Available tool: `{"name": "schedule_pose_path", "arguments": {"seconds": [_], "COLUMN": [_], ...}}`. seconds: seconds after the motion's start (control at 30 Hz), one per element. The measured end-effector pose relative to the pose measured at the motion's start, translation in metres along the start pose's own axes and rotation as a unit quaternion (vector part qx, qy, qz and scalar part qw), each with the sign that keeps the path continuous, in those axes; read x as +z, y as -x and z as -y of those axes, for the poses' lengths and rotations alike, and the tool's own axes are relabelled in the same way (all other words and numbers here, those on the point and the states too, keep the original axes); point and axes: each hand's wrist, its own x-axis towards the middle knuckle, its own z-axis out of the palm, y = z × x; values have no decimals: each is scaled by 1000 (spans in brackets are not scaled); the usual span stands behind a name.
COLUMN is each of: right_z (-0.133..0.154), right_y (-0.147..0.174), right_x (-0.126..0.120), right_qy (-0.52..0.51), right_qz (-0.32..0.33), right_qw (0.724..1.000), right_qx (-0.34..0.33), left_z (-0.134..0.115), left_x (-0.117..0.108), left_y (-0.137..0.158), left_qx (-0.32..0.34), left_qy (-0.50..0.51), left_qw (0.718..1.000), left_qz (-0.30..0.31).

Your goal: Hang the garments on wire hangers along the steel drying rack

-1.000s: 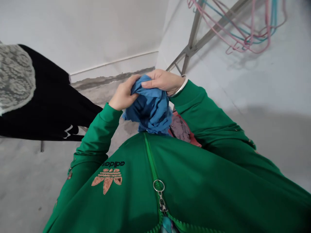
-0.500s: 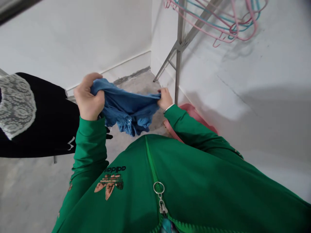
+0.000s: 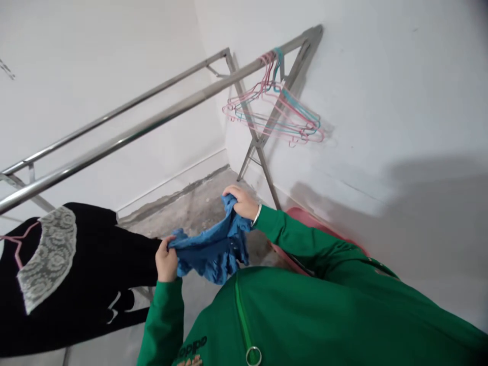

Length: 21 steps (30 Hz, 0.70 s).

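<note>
A blue garment [image 3: 213, 254] with a ruffled lower edge hangs stretched between my two hands, in front of the green jacket I wear. My left hand [image 3: 166, 260] is closed around its left end. At its upper right end, my right hand [image 3: 242, 203] grips the cloth, thumb and fingers pressed together. Folds hide what kind of garment it is. Close to my left hand hangs a black garment [image 3: 110, 249] with a white lace collar [image 3: 57, 254].
A metal drying rack [image 3: 168, 112] runs across the upper left, its crossed legs by the corner. Several pink and blue hangers [image 3: 274, 112] hang at its right end. Part of a pink hanger [image 3: 17, 244] shows in the black garment. A pink basin [image 3: 305, 217] lies beyond my right arm.
My view has tilted up, bringing the rack bars and whole hangers into sight. My right hand is now higher than my left, and the blue garment slants between them.
</note>
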Motion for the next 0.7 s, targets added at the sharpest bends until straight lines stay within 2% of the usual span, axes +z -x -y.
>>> {"name": "schedule_pose_path", "arguments": {"seconds": [0.07, 0.13, 0.2, 0.27, 0.33, 0.37, 0.4, 0.43, 0.5, 0.53, 0.57, 0.6, 0.67, 0.7], "right_z": [2, -2, -10, -21, -28, -29, -29, -28, -21, -18, -15, -12, -12, -13], "right_y": [-7, -12, -16, -21, -32, -40, -50, -60, -83, -94, -103, -112, -123, -127], "right_x": [15, 23, 23, 15, -1, -14, -29, -47, -88, -109, -129, -147, -174, -182], "right_qy": [23, 62, 106, 132, 121, 110, 109, 125, 218, 290, 356, 414, 494, 516], "right_qz": [34, 88, 149, 220, 304, 329, 325, 288, 121, 21, -63, -110, -148, -145], "right_qw": [999, 994, 983, 966, 944, 936, 936, 946, 968, 956, 930, 899, 846, 830], "right_qx": [2, 11, 26, 16, -36, -66, -83, -80, -16, 33, 64, 90, 134, 152], "left_z": [12, 17, 17, 16, 15, 15, 14, 13, 8, 5, 1, -3, -12, -15], "left_x": [-8, -13, -15, -15, -13, -13, -12, -11, -9, -8, -7, -6, -4, -3], "left_y": [-2, -3, -1, 3, 7, 9, 11, 12, 15, 16, 17, 18, 20, 21], "left_qx": [-130, -205, -214, -205, -210, -219, -229, -239, -253, -257, -258, -256, -246, -240], "left_qy": [148, 229, 224, 171, 134, 132, 142, 158, 196, 213, 227, 236, 240, 236], "left_qw": [980, 949, 945, 951, 945, 939, 932, 924, 913, 908, 905, 904, 904, 906], "left_qz": [38, 72, 107, 158, 210, 230, 244, 252, 255, 252, 250, 249, 255, 258]}}
